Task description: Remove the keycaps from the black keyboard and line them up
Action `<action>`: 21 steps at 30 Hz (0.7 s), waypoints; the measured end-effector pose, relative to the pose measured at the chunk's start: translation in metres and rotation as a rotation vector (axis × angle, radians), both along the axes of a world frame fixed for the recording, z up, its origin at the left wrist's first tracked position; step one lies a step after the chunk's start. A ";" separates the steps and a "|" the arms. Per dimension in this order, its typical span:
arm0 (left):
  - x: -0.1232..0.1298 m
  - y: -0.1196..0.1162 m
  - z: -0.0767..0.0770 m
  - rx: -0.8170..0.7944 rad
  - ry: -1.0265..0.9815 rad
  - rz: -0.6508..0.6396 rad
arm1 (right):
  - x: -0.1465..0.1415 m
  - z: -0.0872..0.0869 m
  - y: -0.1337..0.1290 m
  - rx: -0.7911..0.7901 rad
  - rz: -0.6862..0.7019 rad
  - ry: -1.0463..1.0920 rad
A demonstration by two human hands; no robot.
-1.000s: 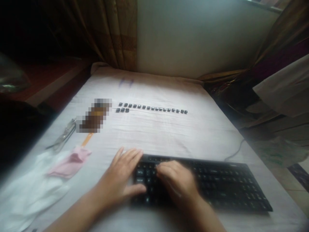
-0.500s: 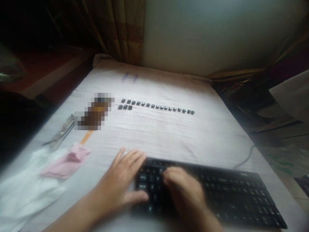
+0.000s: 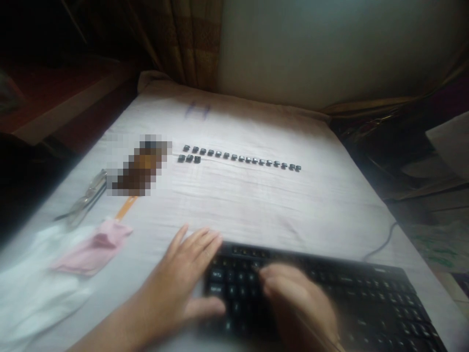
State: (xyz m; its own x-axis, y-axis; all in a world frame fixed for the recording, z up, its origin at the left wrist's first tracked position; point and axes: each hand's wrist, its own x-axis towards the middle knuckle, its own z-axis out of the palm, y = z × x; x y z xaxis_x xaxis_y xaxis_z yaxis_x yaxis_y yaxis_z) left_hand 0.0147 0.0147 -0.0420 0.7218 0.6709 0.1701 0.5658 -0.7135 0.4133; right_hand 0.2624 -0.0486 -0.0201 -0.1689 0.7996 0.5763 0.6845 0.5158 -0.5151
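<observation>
Hands first: the left hand (image 3: 190,274) is palm-down at the left end of a black full-size keyboard (image 3: 366,298), fingers spread with nothing gripped and the thumb out over the end keys. The right hand (image 3: 300,293) is curled in tight over the keys a bit further along, but it's blurry and I honestly can't tell if there's something pinched in it. Keyboard's lying on the near side of the cloth-covered counter (image 3: 249,200). What's changed in the last second is that right hand: it's slid rightward along the upper rows, so more keys show between the two hands. To me that reads as working along the board, with the left probably steadying it. The loose black keycaps (image 3: 242,159) further back haven't budged, one long row plus three in front, so no sign of that lot growing. Pink cloth (image 3: 93,247) sits off left, well clear.
</observation>
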 end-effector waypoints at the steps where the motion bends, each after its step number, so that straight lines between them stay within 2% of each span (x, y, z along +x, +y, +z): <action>1: 0.000 0.000 0.000 -0.006 0.003 -0.006 | 0.001 0.000 0.000 0.002 -0.001 0.002; 9: -0.003 0.002 0.000 -0.032 0.000 -0.024 | -0.003 0.008 0.006 -0.043 0.018 0.042; 14: 0.006 0.004 0.012 -0.050 -0.099 0.056 | -0.003 0.012 0.003 -0.091 -0.051 0.133; 21: 0.038 0.026 0.038 -0.031 -0.090 -0.160 | 0.001 0.012 0.000 -0.154 -0.151 0.350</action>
State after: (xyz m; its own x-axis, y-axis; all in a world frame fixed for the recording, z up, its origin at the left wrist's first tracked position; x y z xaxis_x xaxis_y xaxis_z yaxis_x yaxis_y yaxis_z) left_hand 0.0531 0.0411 -0.0041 0.8026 0.5544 0.2200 0.4054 -0.7777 0.4805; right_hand 0.2637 -0.0481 -0.0083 0.1423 0.8820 0.4492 0.5163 0.3210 -0.7939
